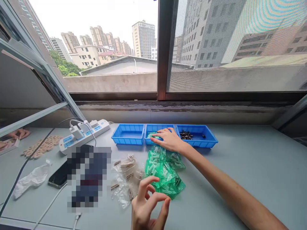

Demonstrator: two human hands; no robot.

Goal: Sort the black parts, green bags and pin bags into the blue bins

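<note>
My right hand [169, 139] reaches over the middle compartment of the blue tray [128, 140], fingers spread and palm down. Beneath its fingertips lies some green packaging [151, 134] inside that compartment. Close to the camera, my left hand [150, 204] is raised with thumb and index fingertip together in a pinch. Whatever is between those tips, if anything, is too small to make out. Between the hands a pile of green plastic packets [161, 169] with clear pieces inside lies on the table. Left of it are clear bags [124, 175] holding thin metal-looking pins.
Small black parts [185, 134] lie in the tray's right compartment. To the left are a power strip [83, 135] with cables, a dark phone [59, 174], a blurred-out object and a crumpled plastic bag [33, 179]. Another person's hand [21, 132] is near flat tan pieces [42, 147].
</note>
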